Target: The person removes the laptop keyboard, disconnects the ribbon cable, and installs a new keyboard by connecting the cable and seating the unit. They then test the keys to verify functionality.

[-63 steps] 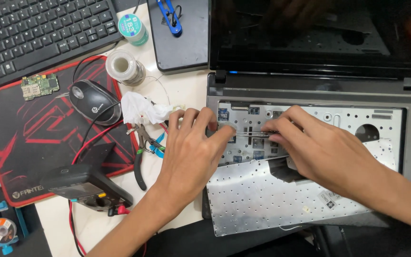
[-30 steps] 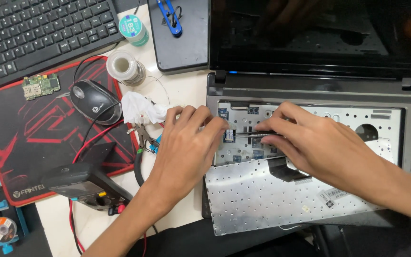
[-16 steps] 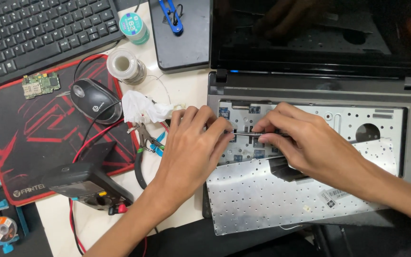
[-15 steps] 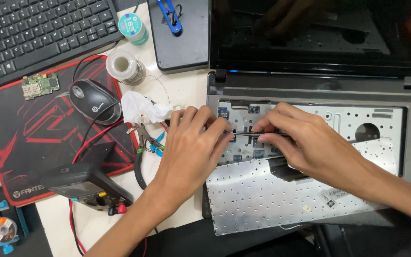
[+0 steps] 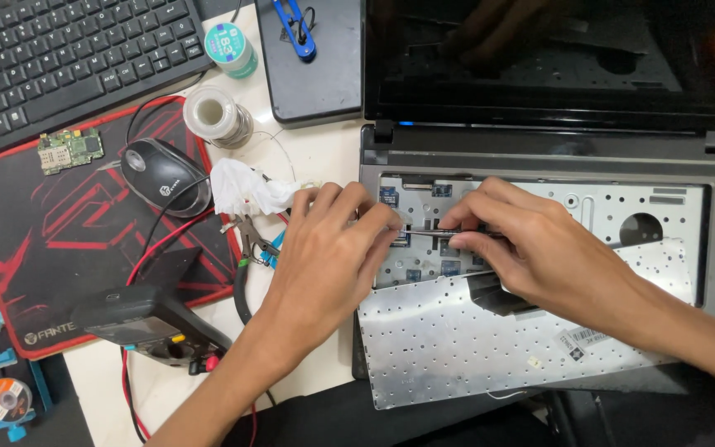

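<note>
Both hands are on the ribbon connector in the middle of the laptop keyboard bay. My right hand has a narrow pinch, thumb and forefinger closed on what looks like a thin dark tool or the cable end, tip pointing left at the connector; too small to say which. My left hand lies flat-ish beside it, fingertips pressing at the same spot, nothing clamped that I can see, so it is bracing, not holding. The keyboard is already lifted out of its bay and flipped, silver perforated back up, lying over the palm rest toward me, and under my right wrist. The bay's metal tray is exposed, screen dark. My read: keyboard is out of its seat, and the cable joint is what remains in hand; I can't tell whether the latch is open or shut. On the bench left of the laptop: white tissue, pliers, mouse on a red-black mat, solder spool, multimeter, black external keyboard, and a small green board.
</note>
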